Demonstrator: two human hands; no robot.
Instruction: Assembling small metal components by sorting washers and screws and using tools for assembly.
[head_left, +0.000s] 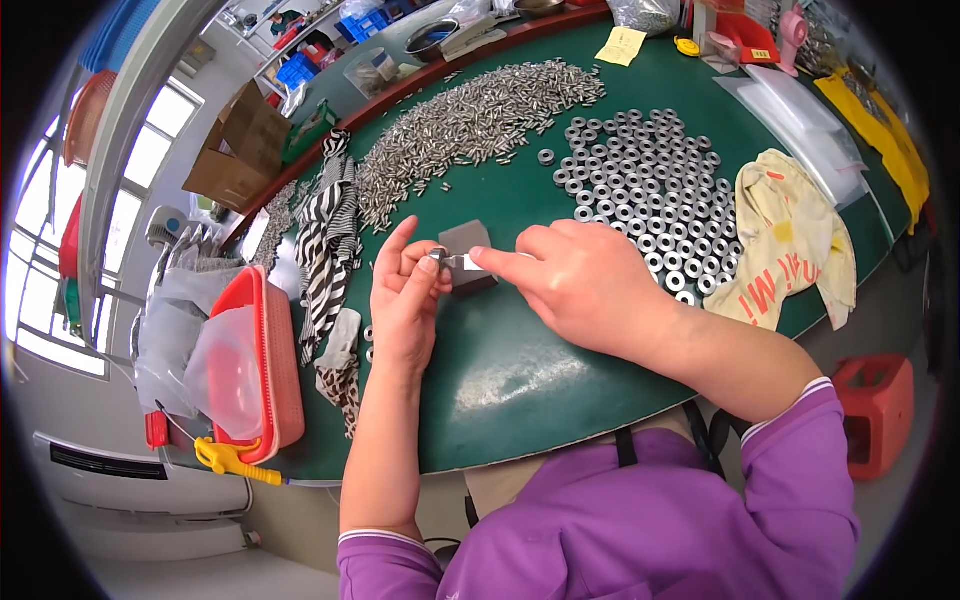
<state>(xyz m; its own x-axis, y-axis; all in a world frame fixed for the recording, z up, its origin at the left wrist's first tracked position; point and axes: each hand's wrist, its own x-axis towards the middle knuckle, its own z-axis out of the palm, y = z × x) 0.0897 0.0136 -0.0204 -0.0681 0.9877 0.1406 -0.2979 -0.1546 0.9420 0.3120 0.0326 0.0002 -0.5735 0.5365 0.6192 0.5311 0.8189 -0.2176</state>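
My left hand [405, 295] is closed in a pinch on a small metal ring [438, 254], held up over the green tabletop. My right hand [590, 280] grips a thin metal tool [462, 263], its index finger stretched along it. The tool's tip meets the ring or sits right beside it; I cannot tell which. Just behind both hands stands a grey-brown block [466, 238] on the table. Many silver metal rings [640, 180] lie spread to the right, beyond my right hand. A heap of small metal pins [480, 120] covers the table ahead.
On the left are a striped cloth [328, 235], a red plastic basket [285, 350] with clear bags and a yellow air gun [232, 460]. A pale cloth [785, 240] and plastic bags [800, 120] lie at right. A raised wooden edge [450, 65] runs along the back.
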